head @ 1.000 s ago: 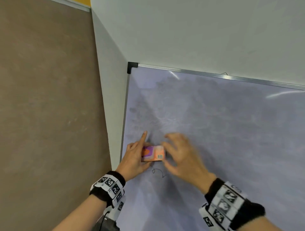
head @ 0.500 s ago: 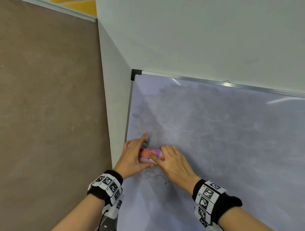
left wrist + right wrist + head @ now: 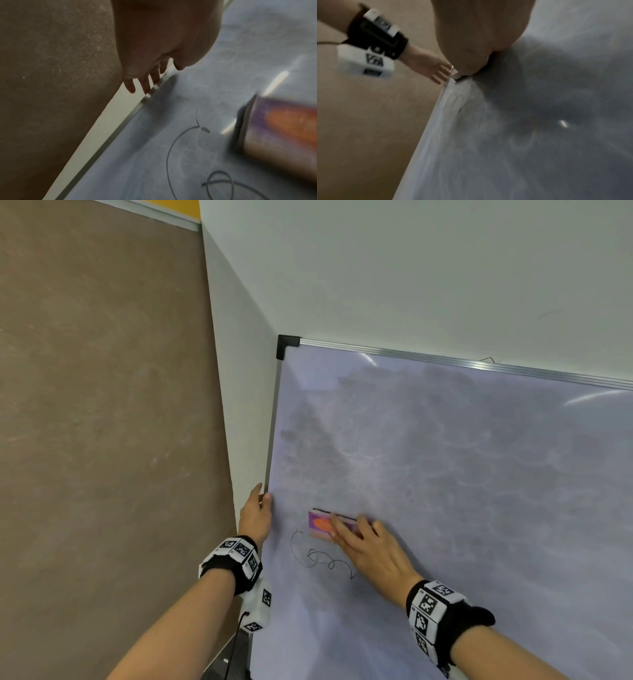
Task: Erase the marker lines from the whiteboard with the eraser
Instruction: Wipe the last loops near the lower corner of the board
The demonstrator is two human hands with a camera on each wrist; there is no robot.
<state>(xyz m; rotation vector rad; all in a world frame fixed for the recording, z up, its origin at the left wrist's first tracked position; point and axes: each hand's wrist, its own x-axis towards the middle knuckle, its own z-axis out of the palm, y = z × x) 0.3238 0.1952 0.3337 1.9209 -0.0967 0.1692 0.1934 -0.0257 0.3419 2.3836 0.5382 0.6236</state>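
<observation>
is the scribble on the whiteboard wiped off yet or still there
Still there. The looping black marker scribble remains intact on the whiteboard, just below the eraser under the right hand.

the left hand hung over the metal frame of the whiteboard, its fingers straight and reaching past the edge onto the white wall. black marker lines looped across the smeared surface. the eraser, blurred, purple and orange, lay just right of them.
</observation>
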